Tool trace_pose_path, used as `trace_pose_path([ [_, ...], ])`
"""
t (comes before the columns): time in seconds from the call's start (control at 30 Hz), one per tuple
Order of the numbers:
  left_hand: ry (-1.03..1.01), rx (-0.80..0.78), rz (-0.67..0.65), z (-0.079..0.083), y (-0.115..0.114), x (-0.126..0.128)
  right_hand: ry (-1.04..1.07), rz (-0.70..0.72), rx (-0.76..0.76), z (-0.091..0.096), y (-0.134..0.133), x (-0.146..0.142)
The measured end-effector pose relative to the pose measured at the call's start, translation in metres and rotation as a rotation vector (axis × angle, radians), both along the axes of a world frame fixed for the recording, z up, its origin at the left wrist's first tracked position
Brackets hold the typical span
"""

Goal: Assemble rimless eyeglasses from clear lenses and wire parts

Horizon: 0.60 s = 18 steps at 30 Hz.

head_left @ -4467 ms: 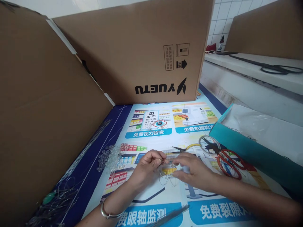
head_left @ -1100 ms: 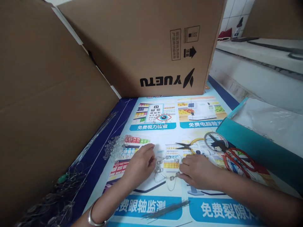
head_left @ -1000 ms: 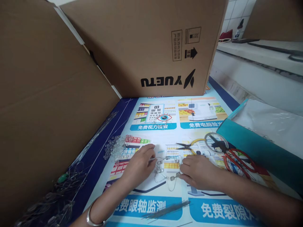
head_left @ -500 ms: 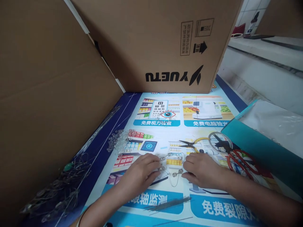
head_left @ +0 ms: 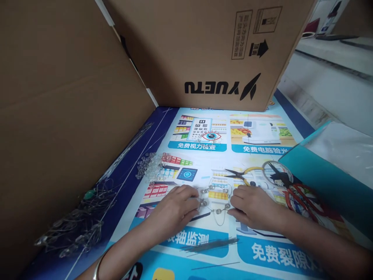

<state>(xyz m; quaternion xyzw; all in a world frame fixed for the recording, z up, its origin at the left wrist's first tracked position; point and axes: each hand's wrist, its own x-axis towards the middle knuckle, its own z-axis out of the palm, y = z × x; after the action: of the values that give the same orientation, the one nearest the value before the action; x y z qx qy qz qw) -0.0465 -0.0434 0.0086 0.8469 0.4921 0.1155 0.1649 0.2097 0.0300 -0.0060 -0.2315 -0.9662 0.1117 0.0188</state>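
Cardboard (head_left: 210,46) bounds the mat (head_left: 201,163) at top and left; a box (head_left: 317,171) bounds the right. Beaded loop (head_left: 218,211) lies lower centre, between left hand (head_left: 177,208) and right hand (head_left: 256,207), fingers curled together; whether pinching it cannot be told. Open space separates loop from wires (head_left: 214,245) below.

Whether the left hand's grip (head_left: 177,208) touches the beaded wire (head_left: 219,211) is unclear; the right edge crops the teal box (head_left: 329,184).

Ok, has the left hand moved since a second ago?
Yes. The left hand has shifted nearer the wearer, judged against the tabletop print: it covered the printed blue screen, which now shows beyond the fingers.
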Motion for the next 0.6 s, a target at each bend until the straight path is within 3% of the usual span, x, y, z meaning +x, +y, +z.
trace_pose_path([
  [0.6,0.046,0.008,-0.005,-0.0051,0.0022,-0.0074,0.086,0.061,0.026,-0.0039,0.0016,0.0035],
])
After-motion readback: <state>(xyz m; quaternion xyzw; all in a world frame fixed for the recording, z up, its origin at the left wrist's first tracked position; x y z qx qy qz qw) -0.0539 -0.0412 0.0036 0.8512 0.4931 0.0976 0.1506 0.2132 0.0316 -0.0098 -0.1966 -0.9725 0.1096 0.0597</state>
